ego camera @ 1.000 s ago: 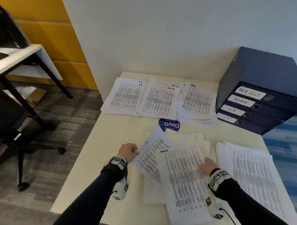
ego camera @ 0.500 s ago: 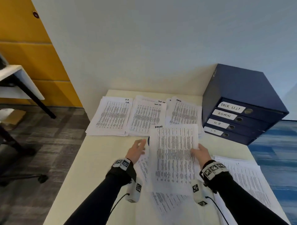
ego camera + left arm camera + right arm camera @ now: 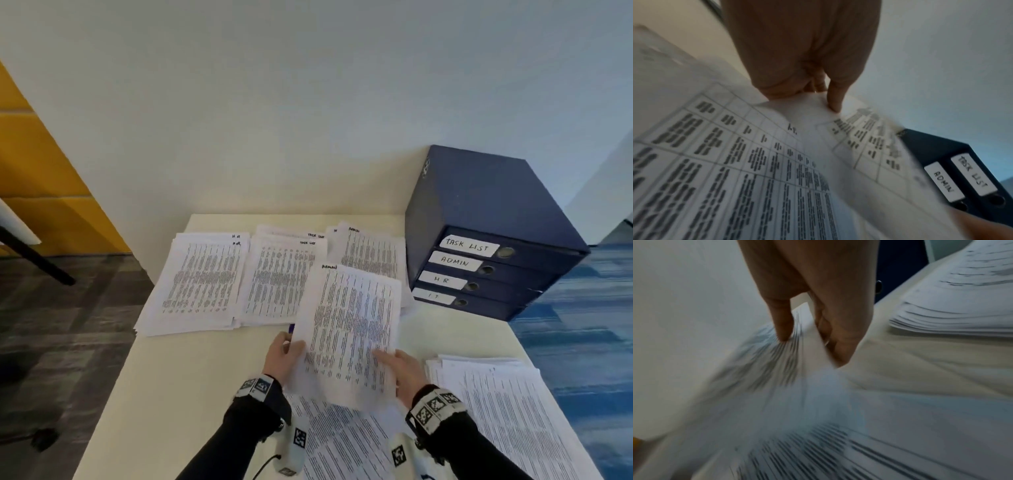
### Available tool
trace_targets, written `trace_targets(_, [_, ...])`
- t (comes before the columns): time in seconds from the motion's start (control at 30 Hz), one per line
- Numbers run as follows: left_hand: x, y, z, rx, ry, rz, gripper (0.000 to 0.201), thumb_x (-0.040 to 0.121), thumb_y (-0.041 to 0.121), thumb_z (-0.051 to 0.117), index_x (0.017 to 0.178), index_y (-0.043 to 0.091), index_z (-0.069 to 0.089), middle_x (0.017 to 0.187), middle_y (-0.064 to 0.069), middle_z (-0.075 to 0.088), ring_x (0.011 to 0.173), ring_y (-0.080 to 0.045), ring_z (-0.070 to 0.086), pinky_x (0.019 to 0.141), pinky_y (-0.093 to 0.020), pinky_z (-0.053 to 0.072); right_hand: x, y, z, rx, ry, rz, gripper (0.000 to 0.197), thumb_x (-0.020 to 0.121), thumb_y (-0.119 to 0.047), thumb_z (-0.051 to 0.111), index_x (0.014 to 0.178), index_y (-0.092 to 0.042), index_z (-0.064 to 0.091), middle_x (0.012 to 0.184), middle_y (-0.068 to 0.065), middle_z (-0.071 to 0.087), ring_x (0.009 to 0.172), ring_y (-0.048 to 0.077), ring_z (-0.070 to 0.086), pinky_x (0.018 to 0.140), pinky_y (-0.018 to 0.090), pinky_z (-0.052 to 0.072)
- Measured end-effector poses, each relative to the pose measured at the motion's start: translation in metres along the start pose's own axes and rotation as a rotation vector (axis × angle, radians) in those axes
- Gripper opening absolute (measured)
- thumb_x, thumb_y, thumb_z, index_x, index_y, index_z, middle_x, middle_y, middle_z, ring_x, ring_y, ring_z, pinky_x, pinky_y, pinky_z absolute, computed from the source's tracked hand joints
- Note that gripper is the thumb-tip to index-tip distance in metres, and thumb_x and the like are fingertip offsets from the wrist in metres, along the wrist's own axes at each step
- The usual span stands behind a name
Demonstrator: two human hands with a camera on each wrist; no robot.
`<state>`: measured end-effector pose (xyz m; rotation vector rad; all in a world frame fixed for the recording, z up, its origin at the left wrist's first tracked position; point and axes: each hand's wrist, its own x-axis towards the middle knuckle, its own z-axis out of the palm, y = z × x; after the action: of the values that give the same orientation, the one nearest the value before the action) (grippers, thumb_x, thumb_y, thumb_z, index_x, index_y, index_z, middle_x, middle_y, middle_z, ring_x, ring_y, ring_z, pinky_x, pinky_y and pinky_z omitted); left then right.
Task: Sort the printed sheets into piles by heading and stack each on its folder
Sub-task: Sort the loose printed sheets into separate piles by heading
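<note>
A printed sheet headed ADMIN [image 3: 349, 329] hangs above the table, held by both hands at its lower sides. My left hand [image 3: 284, 354] pinches its left edge, and the left wrist view shows the thumb [image 3: 834, 100] pressed on the paper [image 3: 813, 104]. My right hand [image 3: 399, 368] pinches the right edge between thumb and fingers [image 3: 782, 324]. Three sorted piles lie at the back: HR [image 3: 202, 281], TASK LIST [image 3: 277, 277] and ADMIN [image 3: 373, 253]. Loose sheets [image 3: 346, 442] lie under my wrists.
Four dark blue folders [image 3: 479, 267] labelled TASK LIST, ADMIN, HR and IT lie stacked at the back right. Another pile of sheets [image 3: 507, 411] sits at the near right. The cream table [image 3: 191, 377] ends at the left over grey floor.
The ADMIN sheet has come up off the loose sheets and moved away from me toward the back piles. My left hand left the other sheet and took its left edge.
</note>
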<state>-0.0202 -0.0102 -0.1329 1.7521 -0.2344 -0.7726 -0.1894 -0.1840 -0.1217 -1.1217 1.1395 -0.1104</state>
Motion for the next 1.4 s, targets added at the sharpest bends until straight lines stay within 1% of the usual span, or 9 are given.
trace_targets(0.17, [0.036, 0.015, 0.021, 0.166, 0.105, 0.011, 0.012, 0.09, 0.022, 0.051, 0.091, 0.011, 0.045, 0.07, -0.003, 0.049, 0.06, -0.017, 0.042, 0.064, -0.028, 0.036, -0.002, 0.0, -0.003, -0.113, -0.087, -0.031, 0.027, 0.089, -0.012, 0.061, 0.115, -0.007, 0.057, 0.103, 0.017, 0.066, 0.08, 0.031, 0.067, 0.063, 0.036, 0.056])
trace_targets(0.33, [0.072, 0.054, 0.041, 0.368, 0.054, 0.036, 0.028, 0.097, 0.023, 0.047, 0.118, 0.006, 0.043, 0.099, -0.011, 0.056, 0.076, -0.022, 0.052, 0.072, -0.028, 0.046, 0.042, -0.04, 0.002, -0.152, 0.121, -0.104, 0.021, 0.095, -0.007, 0.044, 0.116, -0.009, 0.049, 0.087, 0.018, 0.068, 0.049, 0.022, 0.066, 0.04, 0.023, 0.047])
trace_targets(0.43, [0.085, 0.082, 0.05, 0.32, -0.05, -0.055, 0.027, 0.097, 0.018, 0.047, 0.122, 0.012, 0.037, 0.093, -0.007, 0.054, 0.062, -0.019, 0.059, 0.049, -0.024, 0.052, 0.069, -0.062, 0.004, 0.027, 0.162, -0.043, 0.023, 0.094, 0.0, 0.042, 0.116, -0.004, 0.048, 0.075, 0.02, 0.066, 0.05, 0.025, 0.068, 0.043, 0.027, 0.052])
trace_targets(0.53, [0.089, 0.097, 0.051, 0.259, -0.04, -0.08, 0.031, 0.095, 0.006, 0.048, 0.123, 0.013, 0.037, 0.083, -0.007, 0.056, 0.055, -0.019, 0.061, 0.048, -0.025, 0.054, 0.082, -0.08, 0.002, 0.111, 0.14, -0.04, 0.014, 0.094, 0.002, 0.045, 0.106, -0.004, 0.042, 0.08, 0.017, 0.059, 0.051, 0.021, 0.067, 0.053, 0.031, 0.056])
trace_targets(0.73, [0.07, 0.073, 0.028, 0.623, 0.095, 0.056, 0.016, 0.096, 0.017, 0.049, 0.11, 0.012, 0.051, 0.094, -0.005, 0.059, 0.079, -0.021, 0.057, 0.073, -0.03, 0.05, 0.076, -0.068, -0.012, -0.036, 0.279, -0.053, 0.039, 0.088, -0.011, 0.06, 0.121, 0.006, 0.049, 0.097, 0.016, 0.055, 0.081, 0.026, 0.059, 0.086, 0.041, 0.054])
trace_targets(0.87, [0.043, 0.04, -0.011, 0.881, 0.032, 0.014, 0.02, 0.098, 0.023, 0.043, 0.111, 0.012, 0.053, 0.111, -0.007, 0.06, 0.093, -0.022, 0.057, 0.083, -0.03, 0.045, 0.025, -0.036, 0.0, -0.218, 0.145, -0.034, 0.027, 0.088, -0.006, 0.055, 0.114, -0.003, 0.055, 0.088, 0.011, 0.059, 0.073, 0.022, 0.057, 0.068, 0.032, 0.05])
trace_targets(0.93, [0.025, 0.022, -0.032, 0.97, -0.002, -0.054, 0.024, 0.098, 0.027, 0.041, 0.114, 0.013, 0.052, 0.117, -0.009, 0.058, 0.101, -0.026, 0.057, 0.087, -0.032, 0.045, 0.001, -0.008, 0.011, -0.523, 0.045, -0.019, 0.027, 0.087, -0.014, 0.059, 0.112, -0.004, 0.059, 0.096, 0.009, 0.06, 0.086, 0.021, 0.056, 0.075, 0.029, 0.044])
trace_targets(1.1, [-0.014, 0.0, -0.065, 0.922, -0.043, -0.084, 0.014, 0.09, 0.029, 0.058, 0.101, 0.022, 0.054, 0.1, -0.002, 0.059, 0.092, -0.021, 0.056, 0.077, -0.024, 0.041, -0.03, 0.049, 0.027, -0.951, 0.068, -0.064, 0.05, 0.086, -0.031, 0.06, 0.131, -0.016, 0.042, 0.128, 0.012, 0.041, 0.118, 0.028, 0.045, 0.101, 0.032, 0.038])
trace_targets(1.4, [-0.052, -0.016, -0.064, 0.81, 0.039, 0.08, 0.018, 0.088, 0.022, 0.06, 0.106, 0.021, 0.064, 0.106, -0.004, 0.065, 0.093, -0.022, 0.058, 0.077, -0.025, 0.042, -0.049, 0.056, 0.034, -0.91, 0.052, -0.027, 0.053, 0.084, -0.024, 0.059, 0.133, -0.018, 0.039, 0.131, 0.012, 0.036, 0.118, 0.03, 0.042, 0.101, 0.036, 0.038])
